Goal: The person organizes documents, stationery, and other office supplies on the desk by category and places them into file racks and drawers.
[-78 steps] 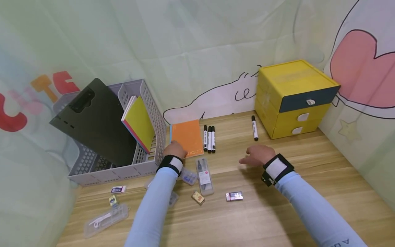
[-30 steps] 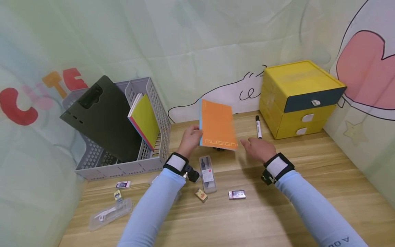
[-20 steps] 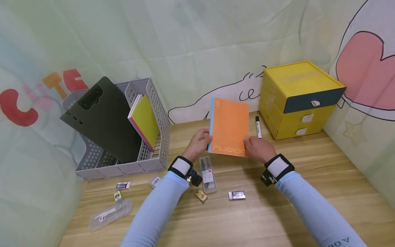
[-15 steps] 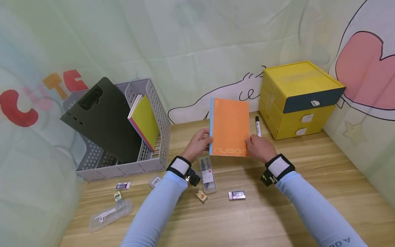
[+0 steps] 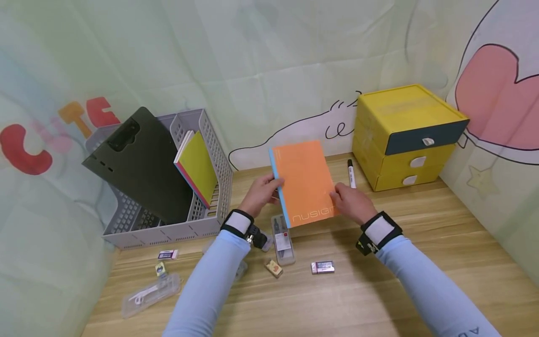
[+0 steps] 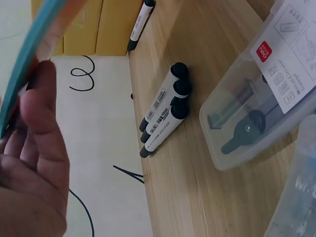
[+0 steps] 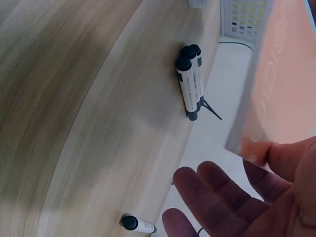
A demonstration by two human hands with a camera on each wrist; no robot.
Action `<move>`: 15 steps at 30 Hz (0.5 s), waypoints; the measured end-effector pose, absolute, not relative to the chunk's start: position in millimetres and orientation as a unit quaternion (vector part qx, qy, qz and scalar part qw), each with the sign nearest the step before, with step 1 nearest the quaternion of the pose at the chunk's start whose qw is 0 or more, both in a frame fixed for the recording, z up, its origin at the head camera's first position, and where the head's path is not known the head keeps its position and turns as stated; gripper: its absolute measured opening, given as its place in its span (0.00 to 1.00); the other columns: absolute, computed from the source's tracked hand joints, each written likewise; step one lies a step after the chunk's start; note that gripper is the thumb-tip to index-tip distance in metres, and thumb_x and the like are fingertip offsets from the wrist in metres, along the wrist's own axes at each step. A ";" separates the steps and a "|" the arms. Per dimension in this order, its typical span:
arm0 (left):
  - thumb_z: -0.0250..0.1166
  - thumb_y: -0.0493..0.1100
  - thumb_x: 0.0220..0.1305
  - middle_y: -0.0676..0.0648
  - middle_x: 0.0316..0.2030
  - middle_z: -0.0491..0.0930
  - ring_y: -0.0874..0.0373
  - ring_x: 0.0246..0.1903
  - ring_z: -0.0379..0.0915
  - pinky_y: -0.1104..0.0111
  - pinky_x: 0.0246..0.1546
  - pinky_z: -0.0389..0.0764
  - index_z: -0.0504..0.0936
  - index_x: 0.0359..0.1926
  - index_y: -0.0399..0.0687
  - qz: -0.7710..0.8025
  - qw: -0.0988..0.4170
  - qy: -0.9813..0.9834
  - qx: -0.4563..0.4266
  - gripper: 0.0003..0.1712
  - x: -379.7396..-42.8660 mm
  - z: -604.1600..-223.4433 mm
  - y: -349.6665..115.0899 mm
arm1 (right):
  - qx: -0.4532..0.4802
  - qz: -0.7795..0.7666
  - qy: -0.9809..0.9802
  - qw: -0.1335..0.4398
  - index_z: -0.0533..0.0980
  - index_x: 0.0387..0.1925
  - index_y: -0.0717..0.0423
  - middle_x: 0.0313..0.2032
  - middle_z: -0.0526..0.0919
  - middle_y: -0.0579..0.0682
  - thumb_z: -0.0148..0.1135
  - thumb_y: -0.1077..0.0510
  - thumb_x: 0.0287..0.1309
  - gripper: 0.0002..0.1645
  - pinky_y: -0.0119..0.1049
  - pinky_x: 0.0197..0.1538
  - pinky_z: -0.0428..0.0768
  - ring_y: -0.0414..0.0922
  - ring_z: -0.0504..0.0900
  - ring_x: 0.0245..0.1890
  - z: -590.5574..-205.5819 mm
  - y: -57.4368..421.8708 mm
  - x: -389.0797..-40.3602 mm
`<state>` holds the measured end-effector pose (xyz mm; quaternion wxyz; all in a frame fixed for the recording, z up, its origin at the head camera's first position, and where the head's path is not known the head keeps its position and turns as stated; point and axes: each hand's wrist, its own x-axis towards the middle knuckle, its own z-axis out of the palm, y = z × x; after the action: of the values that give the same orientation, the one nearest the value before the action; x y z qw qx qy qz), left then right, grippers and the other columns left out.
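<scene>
An orange notebook (image 5: 303, 180) with a blue spine is held above the table, tilted a little in the head view. My left hand (image 5: 260, 194) grips its blue spine edge, the thumb over the cover. At the opposite edge, near the lower corner, my right hand (image 5: 354, 203) pinches it between thumb and fingers; the right wrist view shows the other fingers (image 7: 212, 197) extended below the corner. Under the notebook, three markers (image 6: 165, 111) lie side by side on the table, out of sight in the head view. A clear compass case (image 5: 283, 241) lies just below the notebook.
At left stands a grey organizer (image 5: 168, 231) with a black clipboard (image 5: 143, 168) and a yellow-green notebook (image 5: 198, 168). A yellow drawer box (image 5: 408, 135) is at back right, beside a marker (image 5: 351, 174). Erasers (image 5: 323, 267) and a scissors case (image 5: 151, 295) lie in front.
My left hand lifted the orange notebook off the table and carried it right. My right hand then took its right edge. Lately the notebook has tilted and shifted slightly left.
</scene>
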<state>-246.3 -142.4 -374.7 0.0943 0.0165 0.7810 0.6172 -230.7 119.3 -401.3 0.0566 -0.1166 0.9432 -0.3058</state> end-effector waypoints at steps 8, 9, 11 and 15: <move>0.55 0.38 0.74 0.46 0.34 0.82 0.61 0.27 0.79 0.58 0.40 0.83 0.77 0.59 0.33 0.626 0.082 0.773 0.057 0.18 -242.3 -371.0 -144.2 | -0.138 -0.271 0.950 0.075 0.75 0.46 0.64 0.33 0.80 0.55 0.50 0.52 0.74 0.18 0.42 0.32 0.74 0.49 0.76 0.30 -400.6 125.0 -230.8; 0.55 0.38 0.74 0.46 0.34 0.82 0.60 0.28 0.79 0.58 0.41 0.83 0.77 0.60 0.34 0.626 0.076 0.774 0.061 0.18 -242.2 -369.9 -144.3 | -0.143 -0.258 0.952 0.081 0.76 0.47 0.65 0.36 0.82 0.56 0.50 0.51 0.73 0.20 0.43 0.34 0.75 0.50 0.77 0.32 -400.1 126.1 -230.8; 0.55 0.38 0.74 0.45 0.34 0.83 0.60 0.29 0.79 0.59 0.41 0.83 0.77 0.58 0.33 0.628 0.062 0.773 0.067 0.17 -242.9 -368.1 -145.5 | -0.148 -0.229 0.957 0.098 0.78 0.50 0.66 0.41 0.83 0.59 0.52 0.49 0.71 0.24 0.46 0.38 0.77 0.51 0.79 0.35 -398.9 128.1 -230.2; 0.57 0.37 0.73 0.48 0.31 0.83 0.61 0.28 0.80 0.68 0.33 0.82 0.77 0.54 0.31 0.644 0.021 0.762 0.067 0.15 -245.7 -363.6 -151.1 | -0.154 -0.176 0.962 0.139 0.77 0.55 0.67 0.48 0.83 0.63 0.54 0.46 0.69 0.28 0.51 0.45 0.78 0.54 0.80 0.40 -398.5 131.5 -229.1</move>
<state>-245.7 -151.1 -363.6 0.0212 0.0667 0.7616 0.6442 -229.1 131.5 -398.5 0.1392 -0.1544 0.9621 -0.1763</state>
